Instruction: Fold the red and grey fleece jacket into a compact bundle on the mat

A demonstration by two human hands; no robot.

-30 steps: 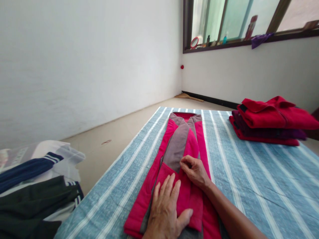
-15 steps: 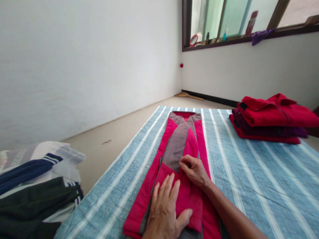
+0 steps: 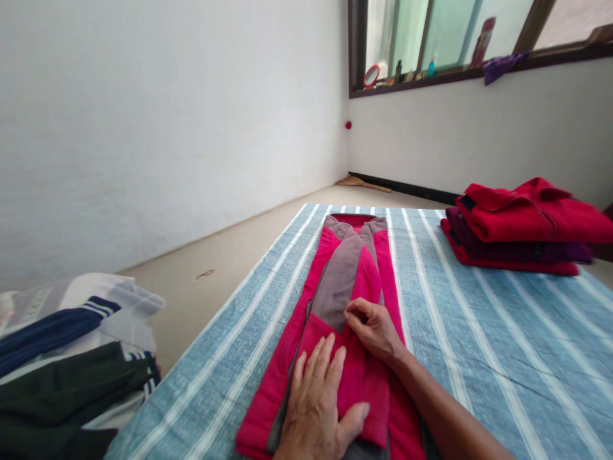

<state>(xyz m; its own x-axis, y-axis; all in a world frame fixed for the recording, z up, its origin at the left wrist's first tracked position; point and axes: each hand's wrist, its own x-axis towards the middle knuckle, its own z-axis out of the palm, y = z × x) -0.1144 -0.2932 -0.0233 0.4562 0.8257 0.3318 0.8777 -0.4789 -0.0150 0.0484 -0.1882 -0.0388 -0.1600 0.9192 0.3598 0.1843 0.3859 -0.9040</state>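
A pink and grey jacket (image 3: 338, 275) lies lengthwise in front of me, its sides folded in and its collar at the far end. My left hand (image 3: 318, 396) rests flat on the pink cloth near the bottom, fingers spread. Just beyond it, my right hand (image 3: 371, 324) pinches the edge of a folded-over sleeve, thumb against curled fingers. Part of the sleeve is hidden under my right wrist.
Beneath the jacket is a blue striped bedsheet (image 3: 225, 358). A stack of folded red and purple clothes (image 3: 531, 223) sits at the right. Dark trousers (image 3: 67, 383) and clear plastic lie at the left. Small items line the windowsill (image 3: 431, 82).
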